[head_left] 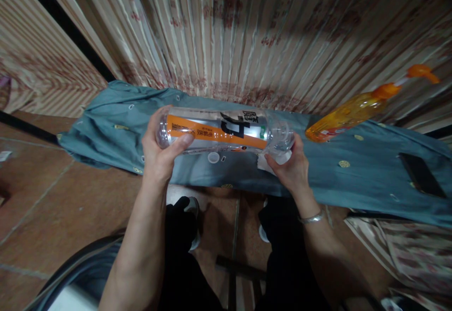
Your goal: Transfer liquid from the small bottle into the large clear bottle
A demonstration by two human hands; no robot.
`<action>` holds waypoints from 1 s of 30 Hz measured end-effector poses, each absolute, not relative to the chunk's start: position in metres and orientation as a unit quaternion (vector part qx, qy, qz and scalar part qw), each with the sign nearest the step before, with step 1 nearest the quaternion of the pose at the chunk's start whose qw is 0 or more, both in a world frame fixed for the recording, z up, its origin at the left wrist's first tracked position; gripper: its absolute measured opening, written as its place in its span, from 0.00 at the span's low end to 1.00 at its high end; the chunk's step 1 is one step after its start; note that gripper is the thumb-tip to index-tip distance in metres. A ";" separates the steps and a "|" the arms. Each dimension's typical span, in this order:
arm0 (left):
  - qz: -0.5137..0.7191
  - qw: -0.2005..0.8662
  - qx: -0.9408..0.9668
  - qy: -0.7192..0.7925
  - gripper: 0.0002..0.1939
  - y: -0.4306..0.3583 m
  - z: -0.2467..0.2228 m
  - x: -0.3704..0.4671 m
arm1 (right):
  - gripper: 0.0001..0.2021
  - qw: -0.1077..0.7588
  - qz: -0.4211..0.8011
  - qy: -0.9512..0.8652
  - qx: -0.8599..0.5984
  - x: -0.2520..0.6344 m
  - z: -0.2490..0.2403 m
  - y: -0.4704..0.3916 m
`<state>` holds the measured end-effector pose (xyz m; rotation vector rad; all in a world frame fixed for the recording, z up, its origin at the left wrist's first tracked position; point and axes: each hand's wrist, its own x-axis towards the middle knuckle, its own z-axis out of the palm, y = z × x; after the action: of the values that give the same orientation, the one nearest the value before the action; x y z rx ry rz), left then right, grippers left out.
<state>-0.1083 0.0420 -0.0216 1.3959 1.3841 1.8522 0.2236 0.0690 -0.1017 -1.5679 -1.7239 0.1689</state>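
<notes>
A clear plastic bottle (215, 130) with an orange and silver label lies sideways in the air between both hands. My left hand (162, 146) is wrapped round its base, thumb on the label. At the neck end, my right hand (291, 160) is closed on the bottle, with a piece of white tissue (265, 164) beside its thumb. A small round clear cap (213, 157) lies on the teal cloth (240, 174) below the bottle. The bottle's mouth is partly hidden by my right fingers.
An orange pump bottle (348, 113) stands on the cloth to the right. A dark phone (422, 174) lies at the far right. Striped curtains (226, 33) hang behind. At the lower left is a dark bin (92, 264) on the tiled floor.
</notes>
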 end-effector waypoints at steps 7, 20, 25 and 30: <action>0.676 0.228 0.489 0.502 0.37 0.041 -0.021 -0.108 | 0.47 0.380 0.076 -0.678 -0.625 0.223 -0.098 0.068; 0.662 0.218 0.513 0.501 0.36 0.042 -0.023 -0.111 | 0.46 0.394 0.064 -0.674 -0.621 0.223 -0.101 0.069; 0.666 0.222 0.507 0.500 0.36 0.042 -0.023 -0.111 | 0.47 0.390 0.068 -0.673 -0.625 0.223 -0.101 0.069; 0.668 0.220 0.504 0.502 0.37 0.041 -0.022 -0.110 | 0.47 0.391 0.065 -0.674 -0.623 0.223 -0.102 0.069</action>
<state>-0.1103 0.0409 -0.0218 1.3926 1.3868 1.8475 0.2234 0.0695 -0.1021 -1.5824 -1.7130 0.1656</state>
